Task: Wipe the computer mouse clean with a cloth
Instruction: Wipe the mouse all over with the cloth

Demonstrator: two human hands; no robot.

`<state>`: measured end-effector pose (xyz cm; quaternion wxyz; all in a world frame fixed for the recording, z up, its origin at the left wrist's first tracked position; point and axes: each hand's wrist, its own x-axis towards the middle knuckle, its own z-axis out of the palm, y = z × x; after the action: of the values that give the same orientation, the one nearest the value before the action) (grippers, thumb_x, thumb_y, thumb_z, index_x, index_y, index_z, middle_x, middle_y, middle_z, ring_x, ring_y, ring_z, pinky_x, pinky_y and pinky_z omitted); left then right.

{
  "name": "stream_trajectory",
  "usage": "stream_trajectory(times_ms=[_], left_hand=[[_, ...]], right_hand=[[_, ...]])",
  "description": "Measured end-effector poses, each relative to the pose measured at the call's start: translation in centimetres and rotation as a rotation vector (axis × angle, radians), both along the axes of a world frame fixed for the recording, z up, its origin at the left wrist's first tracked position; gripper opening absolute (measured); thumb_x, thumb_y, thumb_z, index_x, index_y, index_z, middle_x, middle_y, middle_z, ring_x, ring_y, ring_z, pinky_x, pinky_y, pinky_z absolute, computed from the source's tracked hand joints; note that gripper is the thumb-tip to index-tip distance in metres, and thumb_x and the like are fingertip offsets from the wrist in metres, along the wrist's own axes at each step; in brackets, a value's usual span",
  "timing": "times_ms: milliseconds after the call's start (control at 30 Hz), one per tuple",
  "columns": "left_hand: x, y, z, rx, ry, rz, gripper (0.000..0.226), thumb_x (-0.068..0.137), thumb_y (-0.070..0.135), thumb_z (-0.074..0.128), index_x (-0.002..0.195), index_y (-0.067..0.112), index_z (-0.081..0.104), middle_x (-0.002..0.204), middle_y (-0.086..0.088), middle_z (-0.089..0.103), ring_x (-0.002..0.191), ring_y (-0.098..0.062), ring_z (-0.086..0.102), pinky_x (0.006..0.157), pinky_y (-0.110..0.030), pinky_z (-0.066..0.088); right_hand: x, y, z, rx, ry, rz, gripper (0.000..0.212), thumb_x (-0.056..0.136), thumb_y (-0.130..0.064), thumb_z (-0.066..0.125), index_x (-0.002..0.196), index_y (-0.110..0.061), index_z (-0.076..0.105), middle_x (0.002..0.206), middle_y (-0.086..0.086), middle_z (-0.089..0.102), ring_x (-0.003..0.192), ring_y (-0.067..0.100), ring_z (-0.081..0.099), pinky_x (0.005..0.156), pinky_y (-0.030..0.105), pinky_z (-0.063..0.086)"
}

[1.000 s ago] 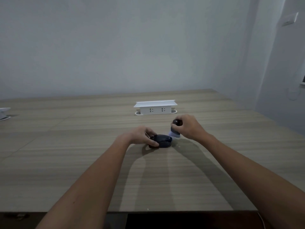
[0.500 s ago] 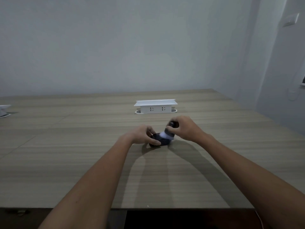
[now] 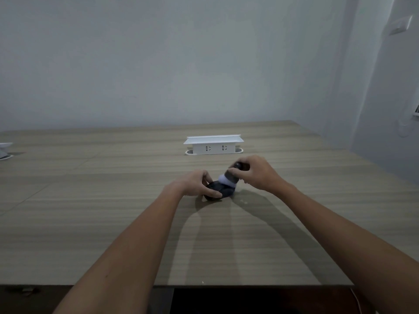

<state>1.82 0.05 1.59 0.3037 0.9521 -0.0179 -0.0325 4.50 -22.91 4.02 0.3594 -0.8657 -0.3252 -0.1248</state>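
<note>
A dark computer mouse lies on the wooden table in the middle of the view. My left hand grips its left side, thumb along the near edge. My right hand holds a dark cleaning tool with a white soft tip, tilted down to the left. The white tip rests on the top of the mouse. I cannot tell whether the tip is cloth or bristle.
A white power socket box stands on the table just behind the hands. A white object sits at the far left edge. The table's near edge runs below my forearms. A wall rises at the right.
My right hand has moved left with the tool, bringing its white tip from beside the mouse onto the mouse's top. My left hand has stayed on the mouse.
</note>
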Motion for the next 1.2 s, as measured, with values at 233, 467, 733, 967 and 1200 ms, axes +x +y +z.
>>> stream_trajectory(times_ms=[233, 467, 733, 967, 1200], left_hand=[[-0.1, 0.0, -0.2, -0.004, -0.012, 0.026, 0.065, 0.059, 0.055, 0.088, 0.105, 0.019, 0.06, 0.098, 0.003, 0.066, 0.091, -0.016, 0.063, 0.072, -0.029, 0.047], [0.0, -0.2, -0.5, 0.029, -0.079, -0.078, 0.061, 0.079, 0.055, 0.073, 0.134, 0.032, 0.058, 0.104, 0.001, 0.067, 0.088, -0.015, 0.062, 0.076, -0.028, 0.046], [0.4, -0.3, -1.0, 0.012, -0.104, -0.098, 0.039, 0.099, 0.033, 0.055, 0.136, 0.022, 0.061, 0.128, 0.001, 0.068, 0.104, -0.013, 0.062, 0.087, -0.022, 0.042], [0.4, -0.3, -0.9, -0.001, -0.107, -0.078, 0.036, 0.101, 0.028, 0.052, 0.135, 0.023, 0.062, 0.132, 0.002, 0.066, 0.116, -0.016, 0.061, 0.1, -0.029, 0.045], [-0.1, -0.6, -0.7, -0.047, -0.122, -0.068, 0.036, 0.101, 0.025, 0.052, 0.135, 0.021, 0.062, 0.129, 0.004, 0.066, 0.111, -0.011, 0.06, 0.091, -0.021, 0.04]], right_hand=[[0.4, -0.9, -1.4, 0.039, -0.043, -0.118, 0.013, 0.085, -0.018, 0.07, 0.085, -0.01, 0.08, 0.076, 0.003, 0.076, 0.066, 0.012, 0.066, 0.062, 0.025, 0.05], [0.1, -1.1, -1.9, 0.074, -0.02, -0.137, 0.014, 0.086, -0.018, 0.069, 0.09, -0.012, 0.081, 0.076, 0.001, 0.076, 0.057, 0.005, 0.063, 0.062, 0.026, 0.055], [0.2, -1.3, -3.0, 0.054, 0.009, -0.192, 0.015, 0.085, -0.018, 0.067, 0.089, -0.014, 0.081, 0.079, -0.001, 0.077, 0.074, 0.012, 0.068, 0.069, 0.026, 0.051], [-0.5, -1.2, -2.6, 0.043, 0.028, -0.031, 0.014, 0.087, -0.02, 0.069, 0.093, -0.015, 0.081, 0.074, -0.008, 0.074, 0.062, 0.002, 0.065, 0.063, 0.022, 0.051], [-1.3, -0.9, -2.2, 0.004, 0.037, 0.066, 0.014, 0.089, -0.022, 0.07, 0.094, -0.015, 0.08, 0.068, -0.011, 0.071, 0.058, 0.003, 0.063, 0.061, 0.026, 0.054]])
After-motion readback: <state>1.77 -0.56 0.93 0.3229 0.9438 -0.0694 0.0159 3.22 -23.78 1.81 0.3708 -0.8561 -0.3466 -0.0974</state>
